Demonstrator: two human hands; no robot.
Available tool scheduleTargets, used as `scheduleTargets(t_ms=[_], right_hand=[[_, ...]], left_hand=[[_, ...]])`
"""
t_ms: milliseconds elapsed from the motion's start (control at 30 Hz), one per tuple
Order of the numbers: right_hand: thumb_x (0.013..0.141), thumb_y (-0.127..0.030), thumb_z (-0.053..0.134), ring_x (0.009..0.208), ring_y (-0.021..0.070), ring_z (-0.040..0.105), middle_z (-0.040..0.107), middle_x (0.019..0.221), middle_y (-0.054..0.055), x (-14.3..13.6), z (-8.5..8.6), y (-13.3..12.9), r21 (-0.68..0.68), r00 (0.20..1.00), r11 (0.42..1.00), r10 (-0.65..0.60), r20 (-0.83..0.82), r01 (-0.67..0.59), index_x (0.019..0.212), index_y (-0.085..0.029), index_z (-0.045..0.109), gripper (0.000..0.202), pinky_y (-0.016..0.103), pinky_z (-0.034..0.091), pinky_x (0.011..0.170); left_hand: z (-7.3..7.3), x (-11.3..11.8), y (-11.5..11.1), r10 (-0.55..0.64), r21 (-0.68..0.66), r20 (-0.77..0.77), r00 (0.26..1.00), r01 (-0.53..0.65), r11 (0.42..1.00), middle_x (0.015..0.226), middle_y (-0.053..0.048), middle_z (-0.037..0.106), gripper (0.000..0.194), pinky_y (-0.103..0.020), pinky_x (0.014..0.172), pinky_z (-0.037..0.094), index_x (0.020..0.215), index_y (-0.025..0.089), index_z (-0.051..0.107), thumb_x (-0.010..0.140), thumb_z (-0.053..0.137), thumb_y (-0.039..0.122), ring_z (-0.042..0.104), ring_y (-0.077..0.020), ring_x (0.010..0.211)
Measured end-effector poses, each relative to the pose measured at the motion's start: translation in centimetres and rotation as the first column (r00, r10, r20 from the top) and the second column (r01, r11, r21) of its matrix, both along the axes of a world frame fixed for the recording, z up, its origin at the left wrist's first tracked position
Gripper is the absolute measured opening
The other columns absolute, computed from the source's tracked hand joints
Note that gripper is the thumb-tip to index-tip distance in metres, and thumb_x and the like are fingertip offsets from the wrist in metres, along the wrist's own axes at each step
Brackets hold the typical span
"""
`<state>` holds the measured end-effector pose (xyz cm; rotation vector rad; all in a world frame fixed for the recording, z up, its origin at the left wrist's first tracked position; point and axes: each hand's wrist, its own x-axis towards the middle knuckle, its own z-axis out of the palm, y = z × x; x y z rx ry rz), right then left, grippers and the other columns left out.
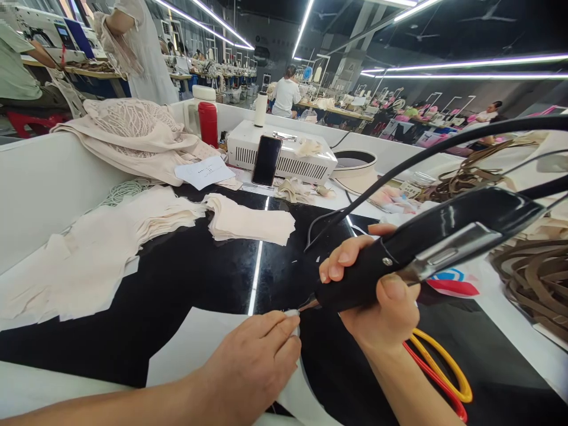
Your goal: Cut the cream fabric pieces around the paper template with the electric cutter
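My right hand (377,290) is wrapped around a black corded hand tool (426,242) with a metal lever along its side. The tool slants down to the left, and its thin coppery tip (309,305) is close to the fingertips of my left hand (261,349). Those fingers are pinched together at the edge of a white sheet (190,349), with a whitish bit showing at their tips. Whether the tip touches it I cannot tell. The sheet lies on the black tabletop (213,266), partly covered by my left hand and forearm.
Stacks of cream fabric pieces (251,219) lie at the left and beyond my hands. Farther back are a propped phone (267,161), a white slotted box (239,148) and a red bottle (207,125). Red-and-yellow handles (464,384) and brown straps (532,278) lie right. People sit at sewing tables beyond.
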<state>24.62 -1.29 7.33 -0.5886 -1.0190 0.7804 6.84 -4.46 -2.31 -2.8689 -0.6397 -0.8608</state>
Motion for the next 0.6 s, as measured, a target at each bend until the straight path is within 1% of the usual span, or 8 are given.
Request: scheduleTargets(t_ms=[167, 267, 433, 600], right_hand=[[0.075, -0.041, 0.092, 0.055, 0.0135, 0.062, 0.071, 0.076, -0.004, 0.02, -0.01, 0.01, 0.000, 1.000, 1.000, -0.005, -0.003, 0.005, 0.110, -0.028, 0.071, 0.042, 0.027, 0.057, 0.051], [0.077, -0.039, 0.091, 0.057, 0.0132, 0.064, 0.071, 0.076, -0.004, 0.19, 0.17, -0.05, 0.004, 1.000, 1.000, -0.002, 0.001, 0.002, 0.110, -0.027, 0.071, 0.040, 0.026, 0.058, 0.053], [0.076, -0.038, 0.092, 0.056, 0.0133, 0.063, 0.070, 0.074, -0.004, 0.30, 0.71, -0.22, 0.030, 0.999, 0.999, -0.040, -0.012, 0.040, 0.108, -0.026, 0.072, 0.040, 0.025, 0.057, 0.049], [0.076, -0.038, 0.091, 0.056, 0.0138, 0.064, 0.071, 0.075, -0.004, 0.09, 0.41, -0.20, 0.018, 1.000, 0.999, -0.030, -0.002, 0.031, 0.109, -0.026, 0.072, 0.039, 0.026, 0.058, 0.050]], left_hand=[[0.26, 0.25, -0.04, 0.021, 0.024, 0.029, 0.999, -0.022, 0.999, 0.123, -0.007, 0.077, 0.027, -0.031, 0.112, 0.049, 0.110, 0.013, 0.069, 0.112, 0.043, 0.017, 0.071, -0.0182, 0.117], [0.19, 0.29, -0.01, 0.030, 0.033, 0.040, 0.999, -0.031, 0.999, 0.123, -0.007, 0.077, 0.024, -0.030, 0.110, 0.050, 0.110, 0.013, 0.069, 0.111, 0.045, 0.017, 0.071, -0.0182, 0.116], [-0.25, 0.33, 0.06, 0.023, 0.089, 0.053, 0.998, -0.027, 0.996, 0.122, -0.008, 0.076, 0.017, -0.032, 0.110, 0.049, 0.110, 0.011, 0.068, 0.106, 0.052, 0.012, 0.071, -0.0193, 0.116], [-0.23, 0.30, -0.03, 0.020, 0.087, 0.044, 0.999, -0.024, 0.996, 0.124, -0.008, 0.076, 0.018, -0.032, 0.111, 0.048, 0.110, 0.011, 0.069, 0.103, 0.052, 0.010, 0.070, -0.0197, 0.116]])
